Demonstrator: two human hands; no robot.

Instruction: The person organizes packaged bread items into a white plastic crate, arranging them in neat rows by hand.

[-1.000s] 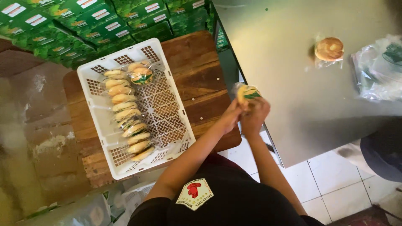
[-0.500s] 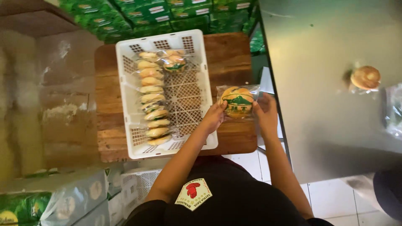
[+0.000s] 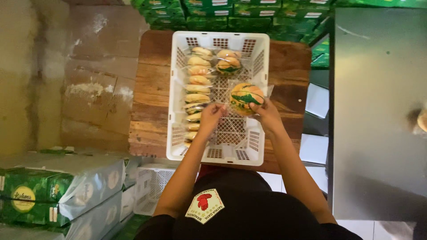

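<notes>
A white slotted plastic crate (image 3: 260,66) sits on a wooden table (image 3: 149,102). Inside it, several clear-wrapped buns (image 3: 198,80) stand in a row along the left side, and one more wrapped bun (image 3: 228,65) lies near the far end. My right hand (image 3: 266,114) holds a wrapped round bun with a green print (image 3: 246,96) over the middle of the crate. My left hand (image 3: 211,118) reaches into the crate beside the row of buns, fingers apart, touching the wrapper's near edge.
Green cartons (image 3: 231,15) are stacked beyond the table. A grey metal counter (image 3: 378,111) runs along the right. Plastic-wrapped green boxes (image 3: 53,191) and another white crate (image 3: 149,186) stand at lower left. A bare concrete wall (image 3: 66,80) is on the left.
Both hands have carried the wrapped bun from the metal counter's edge leftward and over the crate. The view has swung so the crate now sits in the centre.
</notes>
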